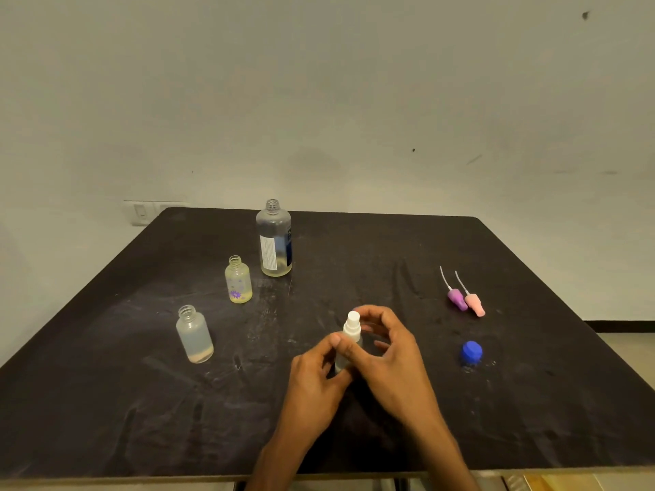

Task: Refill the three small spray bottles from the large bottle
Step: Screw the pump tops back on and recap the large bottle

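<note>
A small frosted spray bottle (351, 335) with a white spray head stands upright at the table's front centre. My left hand (320, 370) grips its body, and my right hand (388, 352) curls around its upper part beside the spray head. Two more small bottles stand uncapped to the left: a frosted one (194, 334) with a little liquid and a clear one with a purple flower (238, 280). The large clear bottle (274, 239) stands uncapped behind them, with a low level of liquid.
A purple spray head (457, 299) and a pink spray head (475, 305) lie side by side at the right, tubes pointing away. A blue cap (471, 352) sits nearer, front right. The black table (390, 249) stands against a pale wall.
</note>
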